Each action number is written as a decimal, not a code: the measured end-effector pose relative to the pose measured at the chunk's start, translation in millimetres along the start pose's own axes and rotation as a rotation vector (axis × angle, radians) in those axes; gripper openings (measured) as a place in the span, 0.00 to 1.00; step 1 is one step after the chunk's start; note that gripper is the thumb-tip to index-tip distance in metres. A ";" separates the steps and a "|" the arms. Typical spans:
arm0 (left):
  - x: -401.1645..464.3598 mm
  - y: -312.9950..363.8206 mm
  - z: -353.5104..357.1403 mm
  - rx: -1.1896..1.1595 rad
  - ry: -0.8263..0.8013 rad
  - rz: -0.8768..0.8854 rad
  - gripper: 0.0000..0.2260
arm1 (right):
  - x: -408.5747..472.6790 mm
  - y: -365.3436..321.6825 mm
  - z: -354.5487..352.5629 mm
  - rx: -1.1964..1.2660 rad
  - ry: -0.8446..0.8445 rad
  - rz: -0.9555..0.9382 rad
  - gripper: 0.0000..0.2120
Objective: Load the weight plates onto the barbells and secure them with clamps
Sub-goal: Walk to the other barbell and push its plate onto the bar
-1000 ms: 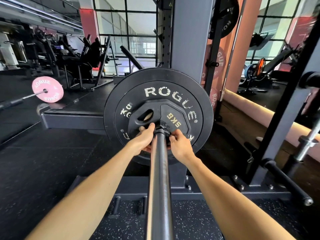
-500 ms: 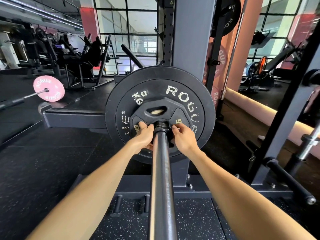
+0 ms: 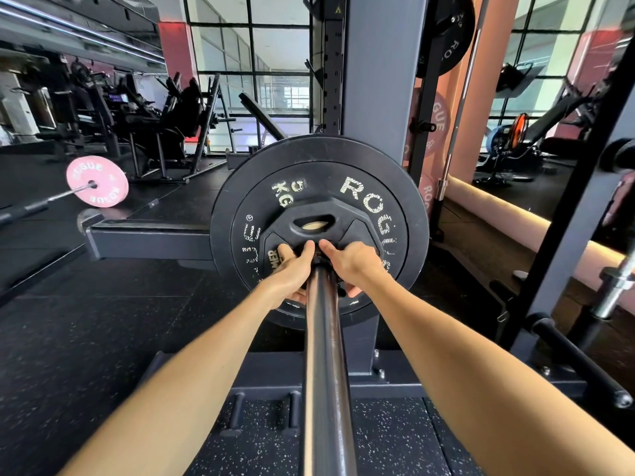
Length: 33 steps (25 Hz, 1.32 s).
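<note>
Three black weight plates are sitting stacked on one dark steel barbell sleeve [image 3: 324, 355], which is running from the bottom centre of the frame up to the middle. The largest is a plain black rubber disc [image 3: 319, 149] at the back; in front of it is lying a smaller black plate with worn white ROGUE and 5 KG lettering [image 3: 364, 197]; nearest the camera is resting the smallest, an angular black plate with an oval grip slot [image 3: 314, 223]. All three are lying flush against each other around the sleeve, at the centre of the frame.

Two bare hands are reaching in from the lower corners. The left hand [image 3: 292, 269] is pressing on the smallest plate just left of the sleeve, its thumb pointing up beside the hub and its fingers curling under. The right hand [image 3: 350, 262] is mirroring it just right of the sleeve, its thumb angling toward the hub and its fingertips [image 3: 354, 291] showing below. Both hands are partly curled around the hub area, touching the front plate; a small dark collar-like piece [image 3: 321, 257] is sitting between the thumbs, but whether either hand is actually gripping it cannot be told.

One pink round plate marked ROGUE [image 3: 97, 181] is sitting on a second barbell at the left edge. One black plate [image 3: 446, 32] is hanging on the grey rack upright [image 3: 378, 80] at the upper right.
</note>
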State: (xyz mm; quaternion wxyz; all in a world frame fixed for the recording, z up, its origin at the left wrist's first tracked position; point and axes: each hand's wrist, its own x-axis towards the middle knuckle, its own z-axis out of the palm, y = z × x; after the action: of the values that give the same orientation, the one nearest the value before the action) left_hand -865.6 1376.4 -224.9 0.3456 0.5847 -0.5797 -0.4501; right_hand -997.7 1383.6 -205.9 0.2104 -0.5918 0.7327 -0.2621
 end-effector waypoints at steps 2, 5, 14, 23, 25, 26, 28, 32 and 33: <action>2.3 -1.2 0.7 -0.018 -0.006 -0.001 0.23 | 3.9 -0.3 2.1 0.005 -0.031 0.022 0.34; 8.5 -5.5 2.0 -0.088 -0.002 -0.007 0.29 | 6.3 2.0 4.4 -0.004 -0.017 -0.012 0.31; 18.3 -7.6 8.6 -0.237 0.005 -0.036 0.20 | 8.1 6.5 0.3 0.006 0.002 -0.120 0.17; 14.1 -12.1 7.8 -0.285 -0.020 -0.019 0.18 | 3.0 -4.5 11.2 0.028 -0.017 -0.017 0.38; 13.6 -12.4 9.5 -0.330 0.033 -0.022 0.18 | 6.9 2.8 15.4 -0.028 0.088 -0.081 0.34; 12.5 -11.2 10.6 -0.345 0.043 -0.024 0.18 | 7.7 2.6 13.1 -0.076 0.116 -0.119 0.30; 11.7 -8.0 11.1 -0.349 0.044 -0.034 0.19 | 6.4 -0.2 8.5 -0.124 0.160 -0.184 0.28; 5.8 -2.4 10.3 -0.273 0.075 -0.017 0.17 | 3.6 5.1 6.7 -0.005 0.119 -0.220 0.26; 5.5 -3.1 10.3 -0.273 0.069 -0.014 0.16 | 3.6 7.1 5.8 0.020 0.110 -0.221 0.26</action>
State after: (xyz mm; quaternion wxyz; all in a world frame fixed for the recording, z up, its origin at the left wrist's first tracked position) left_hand -874.4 1372.5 -232.1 0.4384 0.5515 -0.4969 -0.5067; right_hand -1000.2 1380.5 -214.9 0.1454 -0.6515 0.6708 -0.3231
